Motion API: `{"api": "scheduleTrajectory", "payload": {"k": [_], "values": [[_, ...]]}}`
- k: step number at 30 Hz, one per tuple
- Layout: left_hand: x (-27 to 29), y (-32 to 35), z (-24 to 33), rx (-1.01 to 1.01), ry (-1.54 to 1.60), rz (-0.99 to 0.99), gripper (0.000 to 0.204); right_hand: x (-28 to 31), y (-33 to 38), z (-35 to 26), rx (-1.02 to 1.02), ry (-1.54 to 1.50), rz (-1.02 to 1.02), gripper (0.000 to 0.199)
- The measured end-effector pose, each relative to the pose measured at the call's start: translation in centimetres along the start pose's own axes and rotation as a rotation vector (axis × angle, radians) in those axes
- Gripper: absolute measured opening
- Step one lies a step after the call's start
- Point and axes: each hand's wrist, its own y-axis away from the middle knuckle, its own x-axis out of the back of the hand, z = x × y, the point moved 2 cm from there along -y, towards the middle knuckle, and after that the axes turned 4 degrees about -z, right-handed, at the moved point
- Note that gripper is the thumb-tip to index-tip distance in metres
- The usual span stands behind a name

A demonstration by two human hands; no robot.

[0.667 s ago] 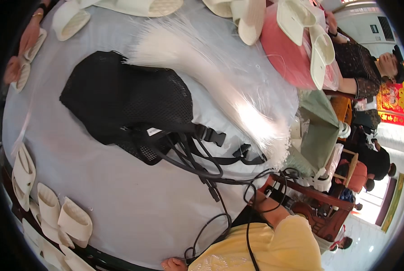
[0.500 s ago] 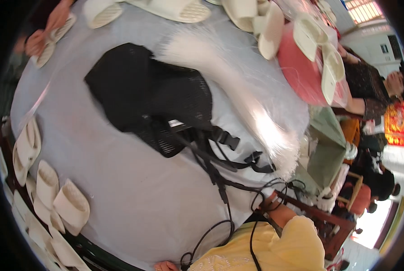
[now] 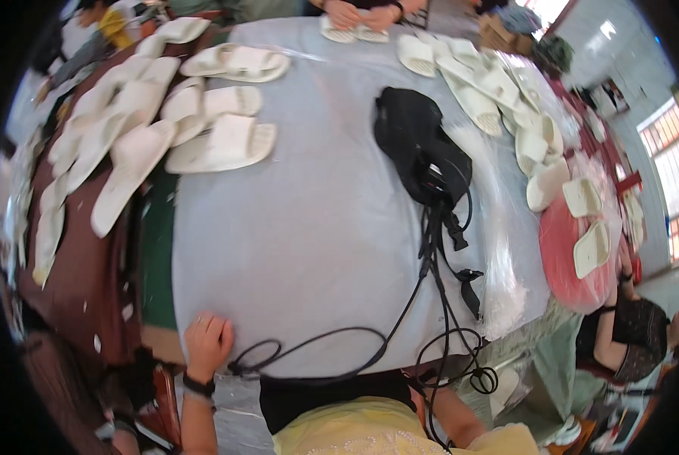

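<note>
My left hand [image 3: 209, 341] rests on the near left edge of the grey-covered table [image 3: 294, 227], knuckles up and fingers curled in. Nothing shows in it; a ring and a dark wristband are on it. My right forearm [image 3: 455, 413] comes in at the lower right. Its hand is hidden by the table edge and cables. Right of the table's middle lies a black mesh cap-like piece [image 3: 423, 144] with straps and a buckle. Black cables [image 3: 370, 353] run from it toward me and loop at the near edge. Beside it lies a bundle of clear plastic strands [image 3: 499, 227].
White slippers [image 3: 222, 144] lie in groups at left, more slippers [image 3: 476, 83] at far right. A red round stool-like thing [image 3: 571, 258] under clear plastic carries two slippers. Across the table, a person's hands [image 3: 362, 15] hold a pair. Another person [image 3: 631, 334] sits at right.
The view has swung round and levelled, bringing the left slippers and far person into fuller view. My left hand shows whole now; my right hand has dropped behind the edge.
</note>
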Motion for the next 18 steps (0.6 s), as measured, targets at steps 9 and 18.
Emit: {"api": "scheduleTrajectory", "payload": {"k": [9, 18], "values": [[0.5, 0.0, 0.1, 0.015, 0.029, 0.252, 0.020, -1.7, -8.6, -3.6, 0.341, -0.005, 0.235, 0.037], [0.3, 1.0, -0.4, 0.090, 0.002, 0.366, 0.020, -1.4, -8.9, 8.5, -0.155, -0.338, -0.035, 0.035]]}}
